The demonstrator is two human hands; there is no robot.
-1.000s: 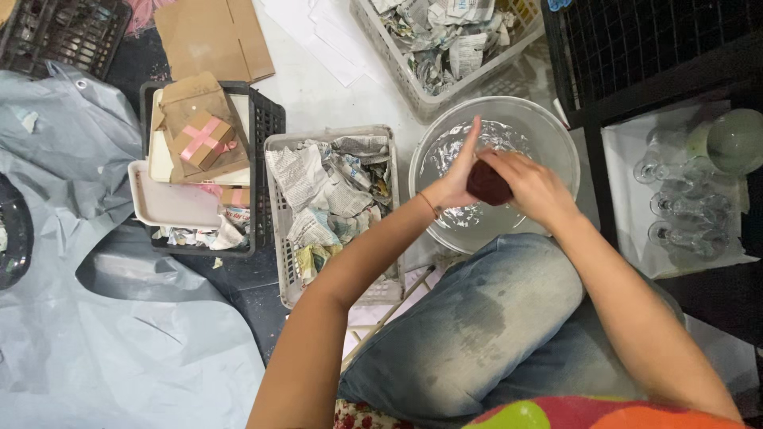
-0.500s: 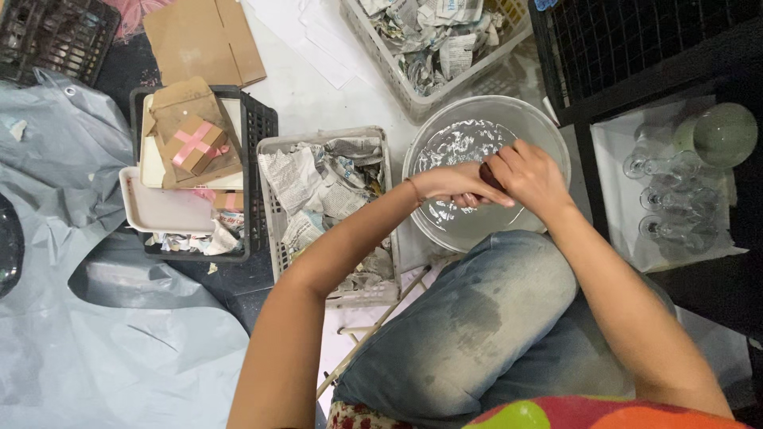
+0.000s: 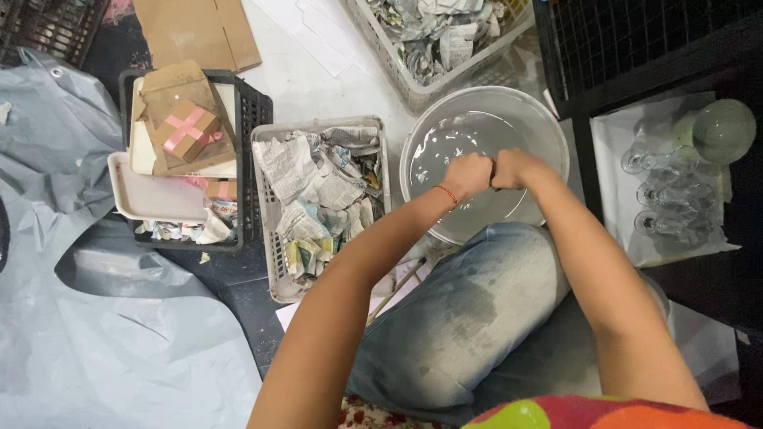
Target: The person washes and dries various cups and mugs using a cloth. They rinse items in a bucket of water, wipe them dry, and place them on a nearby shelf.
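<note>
My left hand [image 3: 467, 175] and my right hand [image 3: 517, 168] are both closed into fists, pressed knuckle to knuckle. They sit just above the water in a round clear basin [image 3: 485, 90]. Only a thin sliver of a dark red object [image 3: 493, 170] shows between the two fists; the fingers hide the rest. The water [image 3: 449, 139] around the hands is rippled. A thin red band circles my left wrist. My bent knee in blue jeans [image 3: 477, 310] lies just below the basin.
A grey basket [image 3: 270, 254] of crumpled newspaper stands left of the basin, with a second one [image 3: 413, 94] behind. A black crate holds a ribboned cardboard box [image 3: 184, 131]. Stemmed glasses [image 3: 675, 199] and a green bowl [image 3: 723, 131] rest on a white tray at right. A grey plastic sheet [image 3: 79, 318] covers the left.
My left hand went from flat against the dark red object to a fist around it. Both hands closed tight together and dropped lower over the water.
</note>
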